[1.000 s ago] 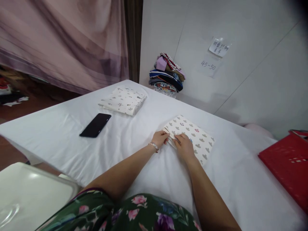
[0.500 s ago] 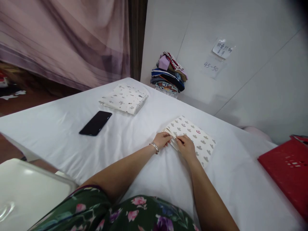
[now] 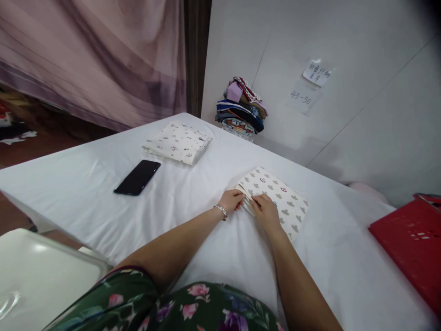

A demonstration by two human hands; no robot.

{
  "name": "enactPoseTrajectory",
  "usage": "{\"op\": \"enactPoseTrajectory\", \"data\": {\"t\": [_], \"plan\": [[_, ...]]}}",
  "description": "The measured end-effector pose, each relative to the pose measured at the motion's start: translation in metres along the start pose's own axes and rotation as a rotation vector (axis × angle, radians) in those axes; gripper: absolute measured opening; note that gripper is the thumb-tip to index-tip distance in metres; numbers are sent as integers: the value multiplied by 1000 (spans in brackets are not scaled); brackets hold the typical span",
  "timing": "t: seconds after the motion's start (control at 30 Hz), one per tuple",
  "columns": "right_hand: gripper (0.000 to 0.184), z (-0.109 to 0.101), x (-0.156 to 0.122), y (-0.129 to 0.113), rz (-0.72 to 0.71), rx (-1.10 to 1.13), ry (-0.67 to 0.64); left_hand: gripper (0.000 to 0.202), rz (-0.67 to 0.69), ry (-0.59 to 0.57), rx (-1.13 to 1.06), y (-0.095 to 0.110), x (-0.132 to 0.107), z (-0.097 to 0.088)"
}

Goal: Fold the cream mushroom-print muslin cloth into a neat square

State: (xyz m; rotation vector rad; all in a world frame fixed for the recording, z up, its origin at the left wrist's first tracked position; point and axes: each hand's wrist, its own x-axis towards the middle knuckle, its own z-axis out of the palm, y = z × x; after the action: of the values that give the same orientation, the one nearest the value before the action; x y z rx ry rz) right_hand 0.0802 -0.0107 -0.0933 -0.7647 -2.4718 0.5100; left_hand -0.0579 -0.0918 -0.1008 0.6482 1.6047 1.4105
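A folded cloth (image 3: pixel 288 200) with grey cloud-like prints and a few small coloured motifs lies on the white-covered table (image 3: pixel 330 266). At its near left edge the layers fan apart slightly. My left hand (image 3: pixel 232 199), with a bracelet at the wrist, pinches those layers. Beside it my right hand (image 3: pixel 266 212) is closed on the same edge, thumb and fingers together. The fingertips of both hands are close to each other. Further back lies a second folded cloth (image 3: pixel 179 143), white with small scattered prints, which neither hand touches.
A black phone (image 3: pixel 138 177) lies left of my hands. Against the wall stands a stack of folded clothes (image 3: pixel 241 108). A red bag (image 3: pixel 409 243) is at the right edge, a white stool or chair (image 3: pixel 51 271) at the lower left. A curtain (image 3: pixel 103 55) hangs behind.
Both hands stay at the cloth's edge, with only a very slight shift of the fingers. The cloth lies in the same place.
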Motion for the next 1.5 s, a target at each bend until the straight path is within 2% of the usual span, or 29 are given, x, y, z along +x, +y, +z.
{"op": "enactPoseTrajectory", "data": {"t": [0.1,0.2,0.27,0.57,0.7,0.87,0.97,1.03,1.1,1.17,1.27,1.37,1.5], "plan": [[24,0,0,1,28,91,53,14,-1,4,0,-1,1,0],[26,0,1,6,140,255,172,13,-7,-1,-11,-3,1,0],[27,0,1,7,180,282,230,12,-11,-6,-20,-4,2,0],[23,0,-5,-10,-58,-83,35,14,-2,-16,-65,-3,4,-3],[24,-1,-4,-7,-35,-9,52,13,0,-2,-100,0,1,-2],[24,-2,0,2,100,235,156,12,43,147,-86,-3,3,-2],[26,-1,1,3,119,263,169,15,164,299,124,-8,7,-7],[26,-1,1,3,122,268,167,22,227,350,258,-11,9,-10],[25,0,1,2,119,270,162,25,276,329,369,-12,10,-12],[26,0,1,1,113,260,158,17,315,290,468,-12,12,-13],[25,1,1,2,106,249,161,18,338,288,530,-11,15,-13],[25,1,1,2,102,244,161,18,332,289,455,-11,17,-13],[23,1,1,0,75,212,164,19,229,189,231,-9,15,-10]]}}
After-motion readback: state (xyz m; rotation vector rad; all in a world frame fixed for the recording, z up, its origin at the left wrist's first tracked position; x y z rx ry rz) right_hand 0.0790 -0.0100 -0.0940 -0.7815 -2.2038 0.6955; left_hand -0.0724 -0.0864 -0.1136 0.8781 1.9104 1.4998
